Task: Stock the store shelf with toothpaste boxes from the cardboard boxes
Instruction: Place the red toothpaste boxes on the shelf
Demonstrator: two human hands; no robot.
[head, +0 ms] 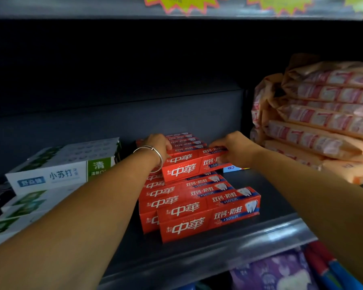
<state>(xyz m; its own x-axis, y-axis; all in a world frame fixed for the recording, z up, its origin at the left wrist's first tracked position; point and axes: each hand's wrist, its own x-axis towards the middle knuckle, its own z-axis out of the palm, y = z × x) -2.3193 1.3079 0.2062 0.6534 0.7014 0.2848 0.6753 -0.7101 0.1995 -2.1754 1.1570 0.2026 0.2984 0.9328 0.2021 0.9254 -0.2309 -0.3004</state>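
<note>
Several red toothpaste boxes [199,208] lie stacked in rows on the dark shelf [266,229]. One red toothpaste box [189,164] sits on top of the pile, slightly raised. My left hand [157,144], with a silver bangle on the wrist, grips its left end. My right hand [235,150] grips its right end, fingers curled over the top edge. More red boxes [184,141] lie behind it toward the shelf's back. No cardboard box is in view.
White and green toothpaste boxes [57,174] are stacked at the left. Orange wrapped packs [323,114] are piled at the right. A small blue box [232,168] lies behind the red pile. Purple and blue packets [281,271] fill the shelf below. Yellow price tags [184,3] hang above.
</note>
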